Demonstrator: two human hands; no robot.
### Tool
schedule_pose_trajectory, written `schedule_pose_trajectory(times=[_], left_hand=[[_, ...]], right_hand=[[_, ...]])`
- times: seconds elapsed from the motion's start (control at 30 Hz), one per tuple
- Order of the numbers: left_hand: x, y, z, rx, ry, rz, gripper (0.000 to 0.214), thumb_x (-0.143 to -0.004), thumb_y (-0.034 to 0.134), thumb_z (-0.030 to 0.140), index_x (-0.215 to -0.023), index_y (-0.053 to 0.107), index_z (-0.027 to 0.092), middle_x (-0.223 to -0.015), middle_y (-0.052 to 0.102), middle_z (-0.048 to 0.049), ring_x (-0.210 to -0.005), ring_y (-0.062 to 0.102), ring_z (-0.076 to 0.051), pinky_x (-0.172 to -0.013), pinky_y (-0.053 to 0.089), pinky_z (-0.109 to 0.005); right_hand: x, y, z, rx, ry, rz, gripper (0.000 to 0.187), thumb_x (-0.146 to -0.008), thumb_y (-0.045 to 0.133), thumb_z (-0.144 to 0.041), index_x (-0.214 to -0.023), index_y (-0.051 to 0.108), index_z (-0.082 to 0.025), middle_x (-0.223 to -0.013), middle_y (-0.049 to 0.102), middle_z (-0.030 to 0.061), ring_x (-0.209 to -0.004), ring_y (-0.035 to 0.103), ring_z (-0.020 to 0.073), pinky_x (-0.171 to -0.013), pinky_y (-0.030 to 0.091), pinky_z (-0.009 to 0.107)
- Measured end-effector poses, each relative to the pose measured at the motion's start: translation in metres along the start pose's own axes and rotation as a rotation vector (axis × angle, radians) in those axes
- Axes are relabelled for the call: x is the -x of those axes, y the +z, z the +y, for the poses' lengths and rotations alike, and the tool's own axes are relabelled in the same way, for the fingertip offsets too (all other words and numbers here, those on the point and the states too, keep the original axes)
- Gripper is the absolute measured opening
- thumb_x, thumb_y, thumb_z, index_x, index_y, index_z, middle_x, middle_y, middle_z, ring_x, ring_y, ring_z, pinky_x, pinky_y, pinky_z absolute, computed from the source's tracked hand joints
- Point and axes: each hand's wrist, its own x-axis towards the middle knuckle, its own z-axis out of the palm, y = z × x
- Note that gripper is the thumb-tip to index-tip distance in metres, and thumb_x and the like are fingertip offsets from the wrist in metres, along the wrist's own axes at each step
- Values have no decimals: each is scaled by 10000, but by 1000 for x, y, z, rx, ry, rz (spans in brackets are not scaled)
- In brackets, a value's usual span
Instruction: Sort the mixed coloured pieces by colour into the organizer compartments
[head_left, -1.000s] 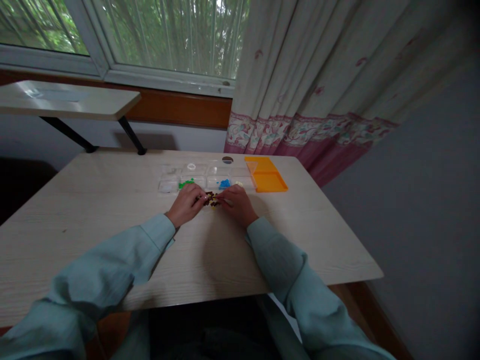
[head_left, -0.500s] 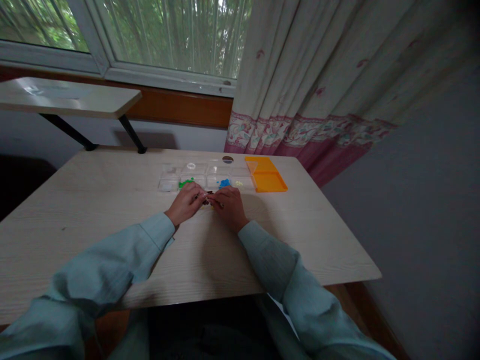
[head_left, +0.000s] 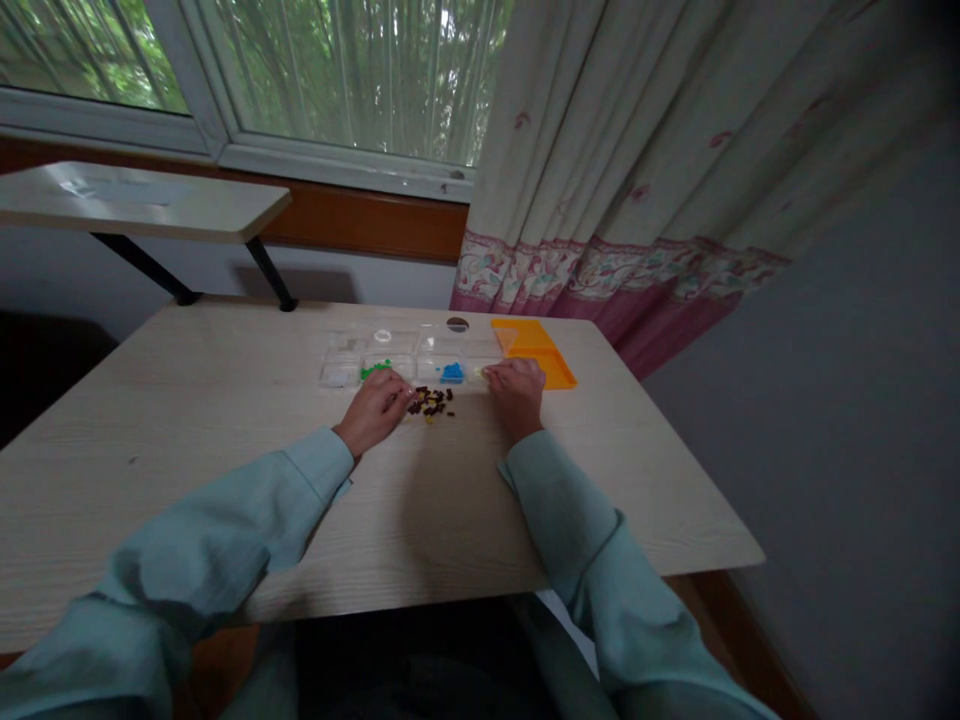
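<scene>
A small heap of dark and yellow beads [head_left: 433,402] lies on the pale wooden table [head_left: 187,420]. My left hand [head_left: 375,409] rests just left of the heap with its fingers curled, the tips touching the beads. My right hand [head_left: 516,391] sits to the right of the heap, fingers closed in a pinch over the right end of a clear compartment box [head_left: 409,356]. What the fingers hold is too small to make out. The box holds green beads [head_left: 373,369], blue beads [head_left: 451,372] and pale ones.
An orange tray [head_left: 534,352] lies right of the clear box, partly behind my right hand. A second table [head_left: 135,205] stands at the back left under the window. A flowered curtain [head_left: 600,200] hangs at the back right. The table's right edge drops off near the wall.
My right hand has left the bead heap and moved right and away, to the right end of the clear box. The heap now shows uncovered. My left hand has stayed put.
</scene>
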Motion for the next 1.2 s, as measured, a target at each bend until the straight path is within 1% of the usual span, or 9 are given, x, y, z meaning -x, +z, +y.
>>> schedule_pose_trajectory(times=[0.07,0.2,0.3,0.4,0.57,0.63,0.73,0.87,1.2], left_hand=[[0,1,0,-3,7,0,308,-976,423,356,-879,659,183,-872,592,-72,-891,516,-207,-824,432,-380],[1,3,-1,-10,8,4,287,-973,436,347,-891,660,188,-882,592,-68,-900,514,-205,-828,431,-374],[1,3,-1,-8,23,1,255,-964,461,325,-897,666,189,-874,592,-64,-893,514,-204,-825,427,-373],[1,2,0,-22,51,-20,185,-931,518,285,-958,677,194,-899,589,-64,-910,513,-209,-837,423,-375],[1,-1,6,-113,135,-120,201,-891,558,249,-1043,687,222,-1010,575,-80,-961,499,-226,-854,409,-383],[-2,0,8,-144,157,-155,217,-892,550,238,-1060,689,240,-1029,569,-79,-974,495,-231,-858,400,-388],[-6,3,11,-170,166,-165,225,-896,548,242,-1068,693,255,-1026,564,-77,-973,488,-234,-849,394,-386],[-10,6,13,-201,166,-155,210,-904,533,245,-1033,699,251,-1013,562,-79,-961,482,-235,-835,391,-385],[-11,-5,12,-258,154,-174,188,-872,524,196,-976,677,228,-1028,552,-87,-988,477,-249,-870,391,-418]], right_hand=[[0,3,7,4,8,-21,265,-949,526,-364,-851,733,-232,-925,668,54,-936,491,226,-837,299,385],[2,8,7,-9,2,-39,215,-939,534,-336,-914,727,-243,-968,656,65,-964,489,236,-844,319,392],[3,10,7,-30,41,-18,244,-953,498,-323,-951,723,-230,-975,662,76,-969,502,234,-862,337,393],[3,8,7,-54,53,3,274,-963,475,-330,-962,722,-214,-972,677,84,-966,519,227,-869,352,383],[5,4,-8,-78,-25,12,268,-960,489,-340,-944,725,-214,-927,699,64,-927,544,213,-851,359,358],[5,2,-18,-88,-74,-24,261,-957,496,-341,-937,729,-225,-917,704,55,-918,552,211,-848,358,358],[6,0,-29,-93,-136,-102,265,-962,492,-347,-949,733,-237,-917,710,53,-915,560,211,-846,350,361],[7,-1,-36,-102,-132,-149,279,-968,489,-361,-955,735,-230,-913,714,56,-925,562,209,-850,341,362],[6,-5,-38,-128,-128,-115,275,-965,500,-359,-933,738,-225,-884,714,46,-897,558,201,-820,335,354]])
